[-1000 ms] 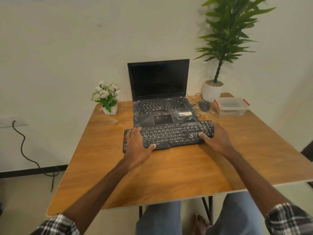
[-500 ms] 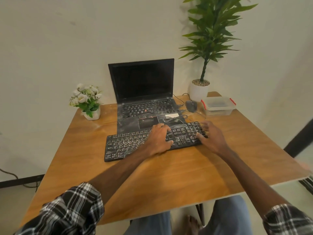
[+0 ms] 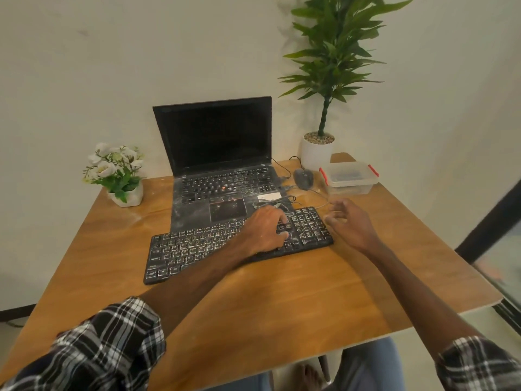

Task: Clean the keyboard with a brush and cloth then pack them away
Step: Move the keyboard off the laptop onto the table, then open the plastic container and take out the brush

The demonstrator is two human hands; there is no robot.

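A black, dusty keyboard (image 3: 197, 249) lies across the middle of the wooden table (image 3: 282, 300), in front of an open laptop (image 3: 214, 153). My left hand (image 3: 265, 231) rests flat on the keyboard's right half, fingers on the keys. My right hand (image 3: 349, 224) hovers just off the keyboard's right end, fingers spread and curled, holding nothing. A clear plastic box with red clips (image 3: 349, 177) stands at the back right, lid on, something dark showing inside. No brush or cloth is plainly visible.
A dark mouse (image 3: 304, 178) and loose cables (image 3: 284, 198) lie between the laptop and the box. A tall potted plant (image 3: 317, 149) stands in the back right corner, a small flower pot (image 3: 124, 190) at the back left. My knees are below the near edge.
My left hand slid from the keyboard's left end to its right half. My right hand lifted off the right end and opened. The view shifted right.
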